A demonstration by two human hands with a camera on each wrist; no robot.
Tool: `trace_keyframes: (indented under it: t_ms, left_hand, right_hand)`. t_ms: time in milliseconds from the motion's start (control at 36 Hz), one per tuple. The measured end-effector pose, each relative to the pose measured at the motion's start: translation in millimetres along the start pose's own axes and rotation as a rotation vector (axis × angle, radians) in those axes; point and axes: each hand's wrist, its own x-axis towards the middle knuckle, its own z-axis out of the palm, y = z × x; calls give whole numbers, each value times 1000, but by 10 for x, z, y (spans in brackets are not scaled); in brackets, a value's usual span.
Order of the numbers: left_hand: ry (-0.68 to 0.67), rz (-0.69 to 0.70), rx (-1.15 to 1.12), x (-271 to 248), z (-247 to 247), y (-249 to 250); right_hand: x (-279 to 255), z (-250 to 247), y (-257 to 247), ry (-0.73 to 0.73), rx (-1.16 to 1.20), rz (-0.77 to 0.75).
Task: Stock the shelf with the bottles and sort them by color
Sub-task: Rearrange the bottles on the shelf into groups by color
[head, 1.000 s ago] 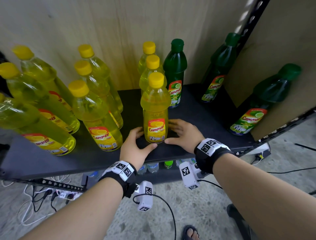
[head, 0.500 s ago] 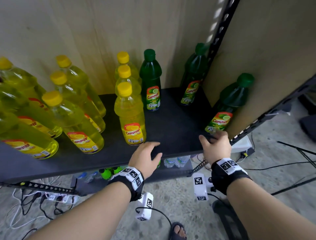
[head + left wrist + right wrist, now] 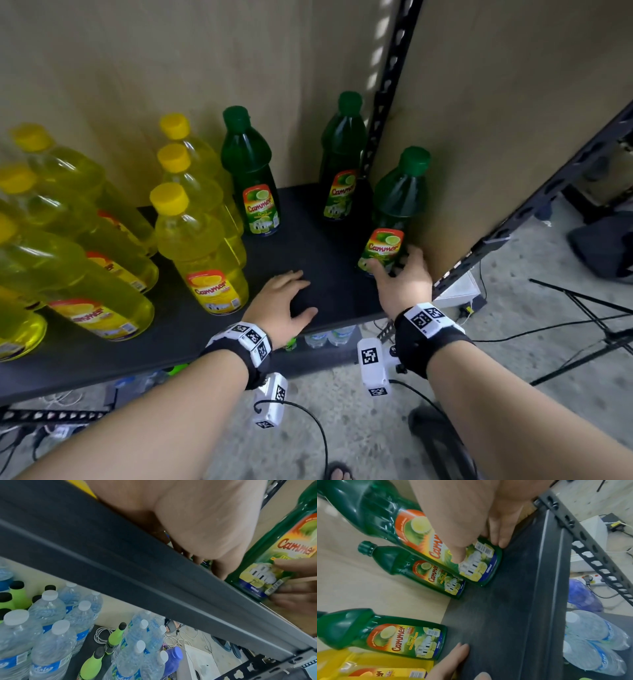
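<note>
Three green bottles stand on the black shelf (image 3: 308, 222): one by the yellow row (image 3: 251, 171), one at the back corner (image 3: 342, 157), one at the front right (image 3: 394, 205). My right hand (image 3: 397, 274) grips that front right green bottle (image 3: 412, 524) low down, thumb on the label and fingers round its far side. My left hand (image 3: 287, 301) rests flat on the shelf, holding nothing, beside the front yellow bottle (image 3: 202, 246). Several more yellow bottles (image 3: 68, 212) fill the left of the shelf.
A wooden side panel (image 3: 496, 137) and a perforated metal post (image 3: 387, 102) close the shelf's right end. On the lower shelf stand several water bottles (image 3: 48, 615) and lime-green bottles with black caps (image 3: 115, 635). Cables (image 3: 548, 329) run over the concrete floor.
Both hands left the front yellow bottle. My right hand moved right along the shelf and took hold of the front right green bottle. My left hand slid right and settled flat on the shelf.
</note>
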Motion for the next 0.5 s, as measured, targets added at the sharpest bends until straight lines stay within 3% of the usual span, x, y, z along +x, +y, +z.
trace_keyframes:
  t_ms: [194,500]
  left_hand:
    - [8,8,-11,0,-4,-45]
    - [18,11,-33,-3,19,-71]
  right_hand:
    - [165,106,-198,-119,-55,-39]
    - [433,291,-427,-60,-85,-4]
